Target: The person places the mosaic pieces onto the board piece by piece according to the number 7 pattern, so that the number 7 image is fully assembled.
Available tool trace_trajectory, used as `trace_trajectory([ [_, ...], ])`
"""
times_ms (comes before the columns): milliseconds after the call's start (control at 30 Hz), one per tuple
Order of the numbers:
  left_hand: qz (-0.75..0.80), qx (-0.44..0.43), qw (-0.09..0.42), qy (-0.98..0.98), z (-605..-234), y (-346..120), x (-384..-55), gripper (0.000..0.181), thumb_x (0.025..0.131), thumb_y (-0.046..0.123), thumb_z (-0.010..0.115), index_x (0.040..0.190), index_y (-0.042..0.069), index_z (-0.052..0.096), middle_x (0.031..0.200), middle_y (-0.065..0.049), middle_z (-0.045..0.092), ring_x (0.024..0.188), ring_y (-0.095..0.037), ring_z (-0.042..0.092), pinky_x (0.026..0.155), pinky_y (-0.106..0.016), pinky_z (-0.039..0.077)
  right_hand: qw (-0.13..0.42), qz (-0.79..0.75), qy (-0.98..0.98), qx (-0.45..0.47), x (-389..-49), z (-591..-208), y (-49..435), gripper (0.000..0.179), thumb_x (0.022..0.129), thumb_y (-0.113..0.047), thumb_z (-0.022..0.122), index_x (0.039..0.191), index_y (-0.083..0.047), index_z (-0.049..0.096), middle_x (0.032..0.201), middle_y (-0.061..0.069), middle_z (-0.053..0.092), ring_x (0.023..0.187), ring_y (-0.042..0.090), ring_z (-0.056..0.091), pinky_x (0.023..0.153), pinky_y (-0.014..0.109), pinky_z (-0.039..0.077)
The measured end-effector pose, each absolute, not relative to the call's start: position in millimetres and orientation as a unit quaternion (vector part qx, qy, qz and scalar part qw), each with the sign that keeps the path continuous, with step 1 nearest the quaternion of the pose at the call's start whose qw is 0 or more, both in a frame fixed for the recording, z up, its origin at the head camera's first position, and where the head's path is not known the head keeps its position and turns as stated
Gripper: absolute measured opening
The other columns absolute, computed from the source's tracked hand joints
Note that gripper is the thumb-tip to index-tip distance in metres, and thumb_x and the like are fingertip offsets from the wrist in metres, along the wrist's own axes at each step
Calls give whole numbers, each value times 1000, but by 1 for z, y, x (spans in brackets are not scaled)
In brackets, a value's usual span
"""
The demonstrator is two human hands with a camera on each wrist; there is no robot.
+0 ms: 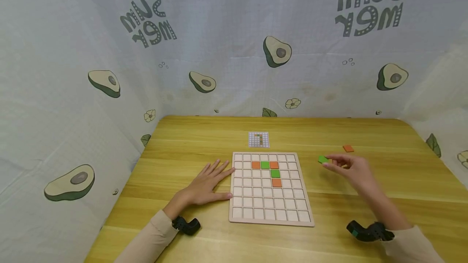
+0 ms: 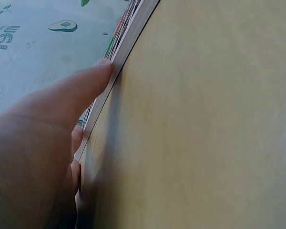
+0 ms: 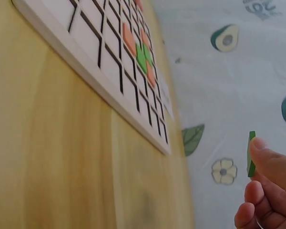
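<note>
A pale wooden grid board [image 1: 258,203] lies on the table, with orange and green square tiles set in several cells of its upper part. My left hand [image 1: 204,186] is spread flat at the board's left edge. Its thumb [image 2: 93,78] and fingertips touch that edge. To the right of the board, my right hand [image 1: 349,167] pinches a green square tile [image 1: 323,159] between thumb and fingers. In the right wrist view the same green tile [image 3: 251,155] is seen nearly edge-on, away from the board.
A small printed pattern card [image 1: 258,139] lies just behind the board. One loose orange tile [image 1: 348,148] rests on the wooden table [image 1: 204,133], beyond my right hand. A white cloth [image 1: 234,84] with avocado prints hangs behind the table and at its sides.
</note>
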State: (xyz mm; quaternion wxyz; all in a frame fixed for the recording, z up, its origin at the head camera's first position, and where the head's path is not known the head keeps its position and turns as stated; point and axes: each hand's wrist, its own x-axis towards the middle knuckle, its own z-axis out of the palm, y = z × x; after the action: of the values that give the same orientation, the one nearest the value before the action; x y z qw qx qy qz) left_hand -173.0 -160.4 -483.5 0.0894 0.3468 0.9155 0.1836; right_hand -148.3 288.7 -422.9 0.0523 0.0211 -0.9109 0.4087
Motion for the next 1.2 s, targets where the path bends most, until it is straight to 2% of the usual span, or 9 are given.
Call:
trace_trajectory([
  [267,180,349,91,915,-485,-161,-173,84,94,68,48,161,27,19,167,-3,7,152,-30,-1,120,-51,0,22,437,-898,45,-139,-431,258,36,90,-21,77,115,4,72,80,5,56,67,14,48,50,24,36],
  [567,180,351,89,915,-486,-161,-173,82,95,68,48,161,28,20,167,-3,7,152,-31,0,120,-53,0,-8,489,-869,76,-132,-444,224,25,85,-8,80,106,5,74,75,3,53,65,12,45,52,21,35],
  [900,185,354,84,913,-484,-160,-174,82,95,67,49,161,27,21,167,-4,9,152,-32,1,120,-54,1,-41,517,-849,101,-131,-451,203,24,83,-8,81,103,3,75,75,3,54,66,12,45,53,20,37],
  [1200,176,347,89,917,-484,-160,-175,84,94,72,45,161,30,18,167,-1,6,152,-28,-2,120,-49,-1,-60,512,-848,126,-131,-457,194,22,82,-7,82,101,2,75,76,3,56,65,10,47,55,19,39],
])
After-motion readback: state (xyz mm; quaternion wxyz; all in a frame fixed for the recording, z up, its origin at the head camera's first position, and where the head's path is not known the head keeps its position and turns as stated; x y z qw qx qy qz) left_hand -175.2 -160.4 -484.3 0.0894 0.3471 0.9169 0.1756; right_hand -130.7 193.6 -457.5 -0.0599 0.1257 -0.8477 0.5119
